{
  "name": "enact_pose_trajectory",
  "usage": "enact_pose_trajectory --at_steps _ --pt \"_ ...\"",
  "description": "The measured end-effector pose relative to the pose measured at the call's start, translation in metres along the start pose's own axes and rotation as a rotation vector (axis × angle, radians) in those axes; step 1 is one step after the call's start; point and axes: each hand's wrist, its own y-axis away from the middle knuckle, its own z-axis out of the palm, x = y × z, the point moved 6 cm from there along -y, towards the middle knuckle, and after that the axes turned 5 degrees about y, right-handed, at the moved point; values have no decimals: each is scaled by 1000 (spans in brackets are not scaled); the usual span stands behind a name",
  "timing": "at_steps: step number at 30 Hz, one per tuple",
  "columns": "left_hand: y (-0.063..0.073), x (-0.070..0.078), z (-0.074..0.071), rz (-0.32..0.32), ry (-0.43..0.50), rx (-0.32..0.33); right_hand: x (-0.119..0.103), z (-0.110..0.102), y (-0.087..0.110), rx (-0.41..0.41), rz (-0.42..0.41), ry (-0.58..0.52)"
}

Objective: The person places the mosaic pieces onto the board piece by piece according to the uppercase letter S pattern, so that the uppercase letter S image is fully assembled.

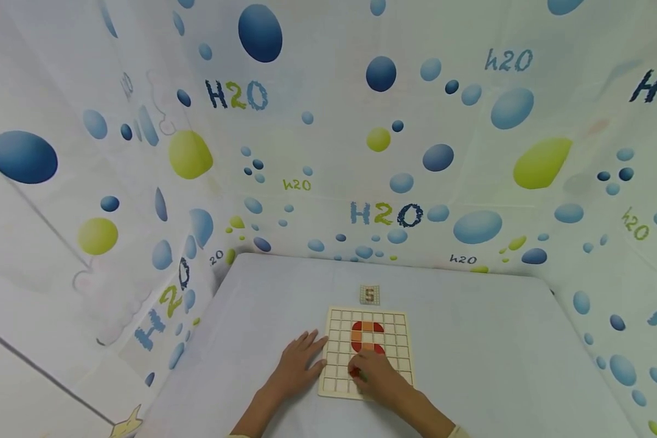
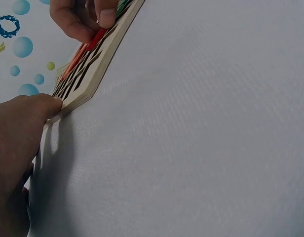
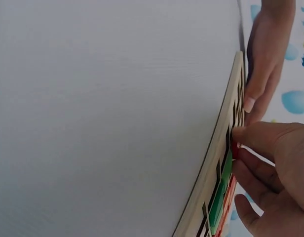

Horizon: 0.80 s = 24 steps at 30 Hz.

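A square wooden grid board (image 1: 399, 336) lies on the white table. Red tiles (image 1: 357, 347) and orange tiles (image 1: 368, 326) form a curved shape on it, partly covered by my right hand. My left hand (image 1: 297, 366) lies along the board's left edge, fingers spread and the thumb touching the rim. Over the lower middle of the board, my right hand (image 1: 380, 376) pinches a red tile (image 2: 96, 39) between thumb and fingers, right at the board's surface. Green tiles (image 3: 217, 205) show beside that hand in the right wrist view.
Behind the board lies a small patterned card (image 1: 369, 295) with a brown S-like figure on a grid. White sheeting (image 1: 328, 152) printed with blue and green dots surrounds the table (image 1: 482, 340) at the back and sides.
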Motion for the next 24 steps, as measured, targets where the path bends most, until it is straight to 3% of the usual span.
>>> enact_pose_trajectory --at_steps 14,24 --pt "-1 1 -2 -4 10 -1 -7 -8 8 148 -85 69" --pt "-1 3 -1 33 1 35 3 -7 9 141 -45 111"
